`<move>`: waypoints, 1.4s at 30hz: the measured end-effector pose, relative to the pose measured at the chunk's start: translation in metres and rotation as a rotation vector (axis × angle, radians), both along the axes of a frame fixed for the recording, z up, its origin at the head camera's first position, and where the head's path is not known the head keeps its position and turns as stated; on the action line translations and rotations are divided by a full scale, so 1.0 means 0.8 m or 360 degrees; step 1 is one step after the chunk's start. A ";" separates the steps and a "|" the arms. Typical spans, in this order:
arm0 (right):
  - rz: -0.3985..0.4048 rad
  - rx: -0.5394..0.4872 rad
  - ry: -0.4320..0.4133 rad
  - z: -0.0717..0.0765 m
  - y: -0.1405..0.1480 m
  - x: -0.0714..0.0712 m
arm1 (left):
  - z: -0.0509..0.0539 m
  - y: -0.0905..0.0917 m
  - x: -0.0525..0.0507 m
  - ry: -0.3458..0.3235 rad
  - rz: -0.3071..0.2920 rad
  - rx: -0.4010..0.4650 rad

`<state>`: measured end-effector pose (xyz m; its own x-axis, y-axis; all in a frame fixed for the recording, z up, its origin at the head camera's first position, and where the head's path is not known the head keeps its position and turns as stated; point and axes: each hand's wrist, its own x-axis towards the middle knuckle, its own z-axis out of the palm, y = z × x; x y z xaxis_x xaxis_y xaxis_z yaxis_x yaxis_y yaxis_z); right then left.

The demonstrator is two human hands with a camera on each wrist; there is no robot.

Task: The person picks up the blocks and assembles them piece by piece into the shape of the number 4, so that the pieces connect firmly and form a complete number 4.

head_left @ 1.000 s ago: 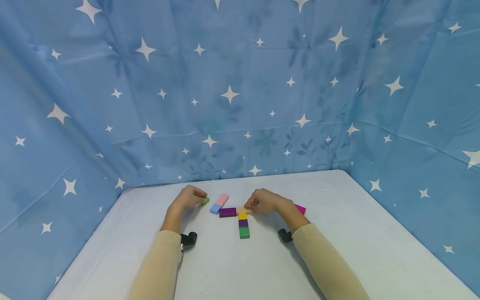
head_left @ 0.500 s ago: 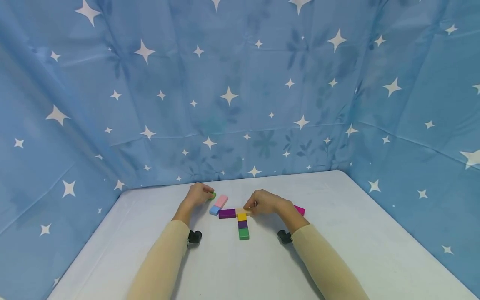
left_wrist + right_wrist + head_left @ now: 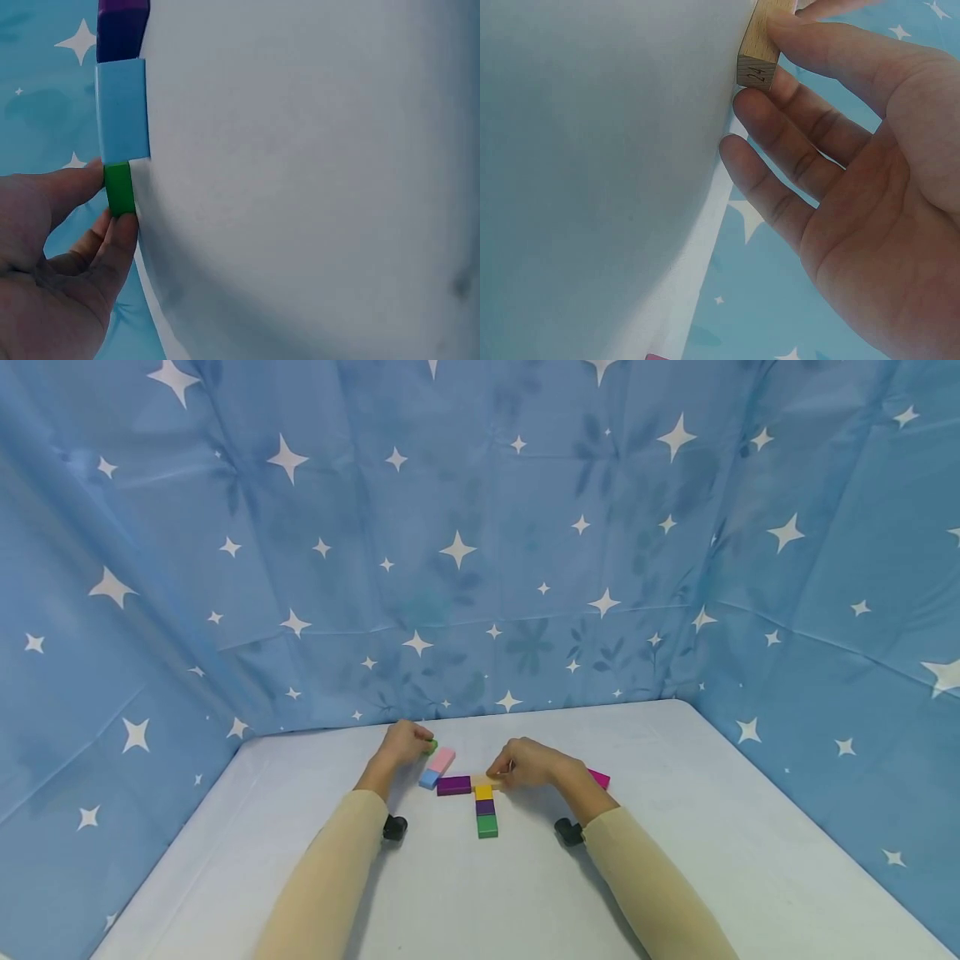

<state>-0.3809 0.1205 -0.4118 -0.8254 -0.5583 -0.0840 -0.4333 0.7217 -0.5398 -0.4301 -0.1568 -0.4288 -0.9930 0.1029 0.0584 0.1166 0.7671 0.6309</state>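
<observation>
My left hand [image 3: 406, 742] pinches a small light green block [image 3: 120, 189] between thumb and fingertips. It is just beyond the upper left end of a pink block [image 3: 444, 759], which adjoins a light blue block [image 3: 429, 778]. With thumb and fingers, my right hand [image 3: 531, 762] grips a plain wooden block [image 3: 759, 46] marked 24 on its end. To the left of that wood lies a purple block [image 3: 453, 786]. A yellow block [image 3: 483, 792], a dark purple block [image 3: 485, 807] and a green block [image 3: 487, 827] run in a line toward me.
A magenta block [image 3: 600, 778] lies behind my right forearm, partly hidden. All the blocks rest on a white-covered table [image 3: 480, 902]. Blue star-patterned curtains [image 3: 480, 568] stand at the back and on both sides.
My left hand has moved right and farther away, carrying the light green block to the far end of the pink block. My right hand has stayed on the wooden block.
</observation>
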 end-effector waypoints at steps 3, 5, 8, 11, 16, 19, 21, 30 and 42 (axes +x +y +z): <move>0.0003 -0.0001 0.0010 0.000 0.000 -0.001 | -0.002 0.004 -0.003 0.0018 0.0003 -0.0004; 0.0000 -0.0002 0.0012 -0.001 0.000 -0.001 | -0.003 0.007 -0.005 0.0020 0.0008 -0.0007; 0.0002 0.0000 0.0018 -0.001 0.000 -0.002 | -0.003 0.010 -0.006 0.0016 0.0029 0.0007; -0.0001 0.0007 0.0018 -0.001 0.001 -0.001 | -0.003 0.013 -0.005 0.0017 0.0035 0.0020; -0.0027 0.0015 0.0000 -0.001 0.001 -0.001 | -0.004 0.016 -0.004 0.0001 0.0041 0.0034; -0.0037 0.0013 -0.0009 -0.001 0.001 -0.001 | -0.005 0.018 -0.004 -0.0011 0.0053 0.0028; -0.0034 0.0012 -0.0006 -0.001 0.000 -0.001 | -0.005 0.018 -0.005 -0.0018 0.0057 0.0024; -0.0024 0.0011 0.0011 0.000 0.000 0.000 | -0.002 0.022 -0.006 -0.0040 0.0067 0.0042; 0.0016 0.0022 0.0027 -0.001 0.000 -0.001 | 0.000 0.032 -0.008 -0.0046 0.0101 0.0002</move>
<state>-0.3816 0.1201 -0.4123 -0.8212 -0.5653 -0.0779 -0.4494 0.7249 -0.5221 -0.4364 -0.1311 -0.4289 -0.9988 0.0398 0.0296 0.0495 0.7714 0.6344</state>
